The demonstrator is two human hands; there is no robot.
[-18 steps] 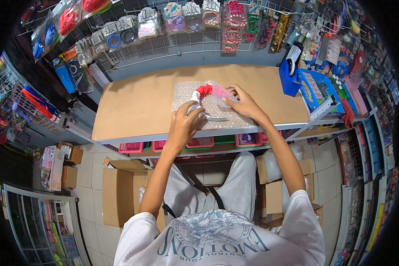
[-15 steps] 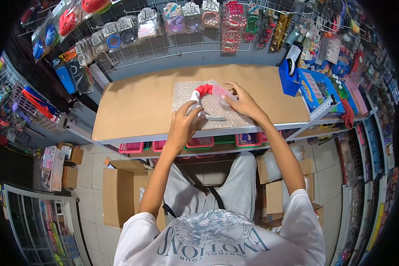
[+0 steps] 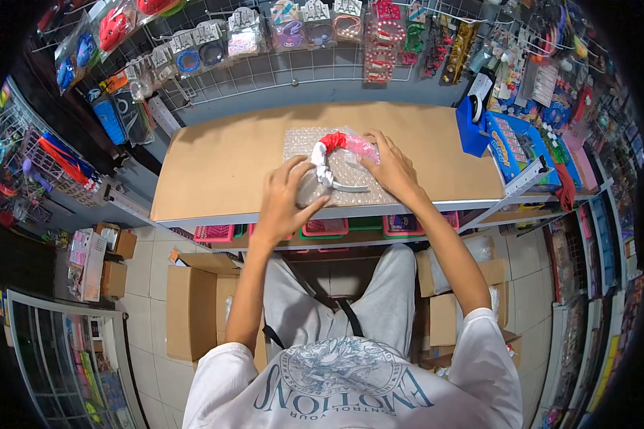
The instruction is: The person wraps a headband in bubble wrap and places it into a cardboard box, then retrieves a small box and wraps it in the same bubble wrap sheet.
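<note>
A headband (image 3: pixel 319 159), its curve covered in gathered red and white fabric with a sheer pink section at the right, lies on a sheet of bubble wrap (image 3: pixel 297 143). One end is a bare, pale strip pointing right near the table's front edge. My right hand (image 3: pixel 396 171) holds the pink section between thumb and fingers; the exact contact is partly hidden. Off the headband's left side, my left hand (image 3: pixel 283 204) is open, thumb and fingers spread over the left edge of the bubble wrap, apart from the white fabric.
The brown-topped table (image 3: pixel 215 164) has a blue holder (image 3: pixel 472 129) and a blue display box (image 3: pixel 511 146) at its right. Packaged accessories hang on a wire grid (image 3: pixel 265 77) behind. Pink baskets (image 3: pixel 325 227) sit beneath. An open cardboard box (image 3: pixel 191 311) stands on the floor at left.
My left hand has let go of the headband's white section and drawn back left, its fingers spreading. White fabric now reaches further down the band. My right hand stays at the pink section.
</note>
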